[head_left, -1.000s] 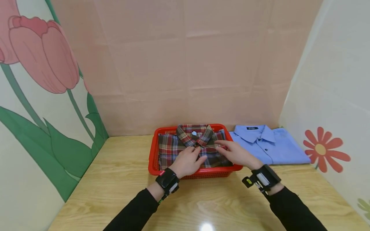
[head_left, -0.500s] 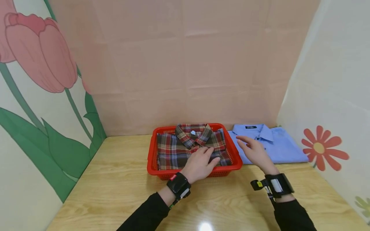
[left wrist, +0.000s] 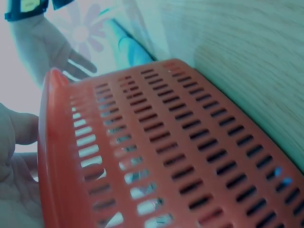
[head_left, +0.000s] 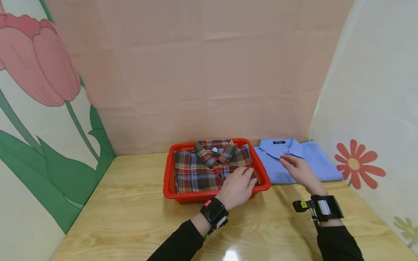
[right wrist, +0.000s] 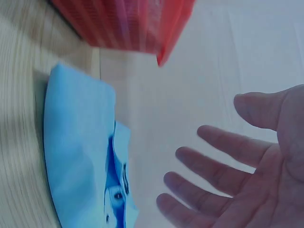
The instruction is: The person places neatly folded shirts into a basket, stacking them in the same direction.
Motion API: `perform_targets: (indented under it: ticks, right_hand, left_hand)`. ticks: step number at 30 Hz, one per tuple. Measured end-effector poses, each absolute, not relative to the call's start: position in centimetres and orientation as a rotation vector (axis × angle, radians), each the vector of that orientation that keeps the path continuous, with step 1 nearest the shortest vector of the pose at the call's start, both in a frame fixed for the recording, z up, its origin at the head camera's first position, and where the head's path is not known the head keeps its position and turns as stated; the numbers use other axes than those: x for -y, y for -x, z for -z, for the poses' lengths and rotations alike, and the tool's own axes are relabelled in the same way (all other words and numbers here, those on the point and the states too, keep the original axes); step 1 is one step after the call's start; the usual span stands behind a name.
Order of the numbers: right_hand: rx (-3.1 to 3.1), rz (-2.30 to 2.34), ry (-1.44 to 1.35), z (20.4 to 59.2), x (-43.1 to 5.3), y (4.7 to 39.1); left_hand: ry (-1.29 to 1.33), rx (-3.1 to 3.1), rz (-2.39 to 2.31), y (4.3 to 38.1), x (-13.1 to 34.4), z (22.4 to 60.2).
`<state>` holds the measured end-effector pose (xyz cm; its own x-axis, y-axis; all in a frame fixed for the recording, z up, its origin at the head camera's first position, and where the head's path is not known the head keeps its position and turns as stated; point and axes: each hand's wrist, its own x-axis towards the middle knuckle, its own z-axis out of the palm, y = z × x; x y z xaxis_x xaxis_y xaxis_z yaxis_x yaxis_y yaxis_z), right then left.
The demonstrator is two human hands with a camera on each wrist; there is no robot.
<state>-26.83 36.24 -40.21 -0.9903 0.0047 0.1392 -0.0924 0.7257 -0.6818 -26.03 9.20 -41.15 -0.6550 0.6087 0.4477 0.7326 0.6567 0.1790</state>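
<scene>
A folded plaid shirt [head_left: 196, 174] in red, dark and white checks lies collar up inside a red plastic basket [head_left: 191, 195]. Over the basket's front right part is my left hand [head_left: 237, 188], fingers fairly straight and holding nothing; whether they touch the plaid cloth I cannot tell. The left wrist view has the slotted basket wall [left wrist: 166, 128] close by, the palm beside its rim. A folded light blue shirt [head_left: 316, 163] lies right of the basket. My right hand [head_left: 302, 174] hovers above it, fingers spread and apart from the cloth in the right wrist view.
The wooden table [head_left: 130, 214] extends in front and to the left of the basket. Behind stands a pinkish backdrop [head_left: 202, 79]. A panel with a painted red flower [head_left: 354, 164] bounds the right side, and one with a tulip [head_left: 39, 61] bounds the left.
My right hand has left the plaid shirt and moved right, over the blue shirt. My left hand has slid right across the basket. Both shirts stay in place.
</scene>
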Motion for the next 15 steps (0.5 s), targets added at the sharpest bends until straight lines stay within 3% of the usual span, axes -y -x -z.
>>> perform_targets:
  ticks: [15]
  right_hand:
    - [2.943,-1.171,0.311,41.8,-43.3,26.3]
  left_hand:
    - [1.126,2.285,0.173,25.1,-14.2,42.2]
